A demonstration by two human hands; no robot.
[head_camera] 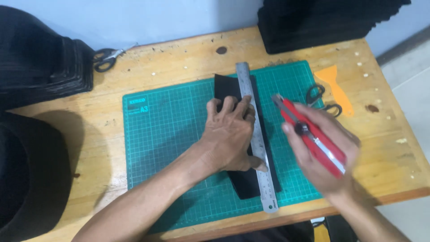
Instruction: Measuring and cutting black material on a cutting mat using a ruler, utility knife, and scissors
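My left hand [230,132] presses flat on a steel ruler [253,112] that lies lengthwise over a black strip of material [224,87] on a green cutting mat [165,134]. Its fingers spread across both ruler and strip. My right hand [322,157] hovers to the right of the ruler, above the mat's right edge, gripping a red utility knife [311,134] with the blade end pointing up-left. The knife is blurred and appears clear of the material.
The mat lies on a wooden table [107,130]. Black scissors [324,101] and an orange scraper [336,87] lie right of the mat. Another pair of scissors [107,58] lies at back left. Stacks of black material [40,67] [322,22] sit at left and back right.
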